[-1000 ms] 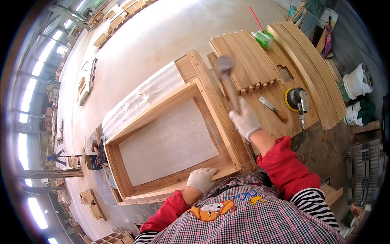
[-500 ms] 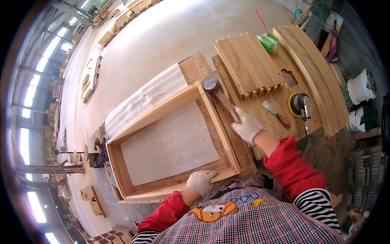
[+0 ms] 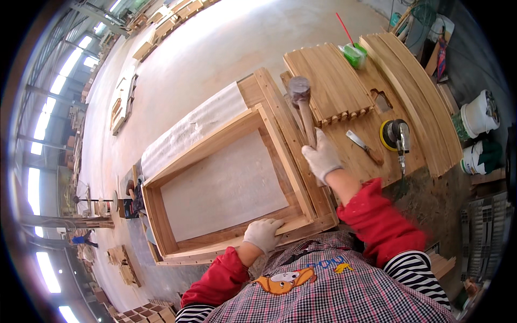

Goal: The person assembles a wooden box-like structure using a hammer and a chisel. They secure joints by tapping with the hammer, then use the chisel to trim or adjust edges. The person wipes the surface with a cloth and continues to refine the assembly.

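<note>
Head view: R hand (image 3: 323, 157) gripping mallet (image 3: 300, 92) by handle; head is up, apart from frame, seen against slats (image 3: 326, 81). L hand (image 3: 262, 236) on frame's near rim, fingers bent over it; can't tell if it grips. Frame (image 3: 207, 149) lies in front of apron, pale sheet (image 3: 221, 183) inside.

Progress: all 4 sides up, forming a closed rectangle, so prob. mostly assembled. Corner joints too small in fisheye to say if fully seated; a few more taps prob. left. Slats w/ toothed ends stacked to R, not fitted.
</note>
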### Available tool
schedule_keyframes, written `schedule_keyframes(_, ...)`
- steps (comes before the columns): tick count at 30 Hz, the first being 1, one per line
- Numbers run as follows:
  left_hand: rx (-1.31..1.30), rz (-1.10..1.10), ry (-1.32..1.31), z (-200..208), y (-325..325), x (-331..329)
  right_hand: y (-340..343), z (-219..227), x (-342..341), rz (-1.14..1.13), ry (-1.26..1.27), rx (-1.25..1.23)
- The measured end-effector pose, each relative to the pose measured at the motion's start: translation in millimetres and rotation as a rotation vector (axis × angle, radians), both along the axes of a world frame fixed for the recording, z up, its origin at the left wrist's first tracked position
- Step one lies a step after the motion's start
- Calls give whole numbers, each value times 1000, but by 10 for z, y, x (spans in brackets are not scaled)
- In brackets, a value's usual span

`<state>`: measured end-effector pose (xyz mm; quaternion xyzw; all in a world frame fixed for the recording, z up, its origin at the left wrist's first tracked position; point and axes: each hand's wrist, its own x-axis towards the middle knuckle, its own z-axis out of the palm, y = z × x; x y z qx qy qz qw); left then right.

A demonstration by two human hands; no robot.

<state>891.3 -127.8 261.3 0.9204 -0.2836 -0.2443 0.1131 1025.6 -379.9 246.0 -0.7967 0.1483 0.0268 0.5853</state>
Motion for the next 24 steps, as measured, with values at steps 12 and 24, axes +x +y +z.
schedule_keyframes(12,6,53,-4,-63,8,-87,-819,-177,-822,369,59,-200)
schedule_keyframes(24,49,47,-31,4,-125,-106,-1433,-884,-1373,409,135,-516)
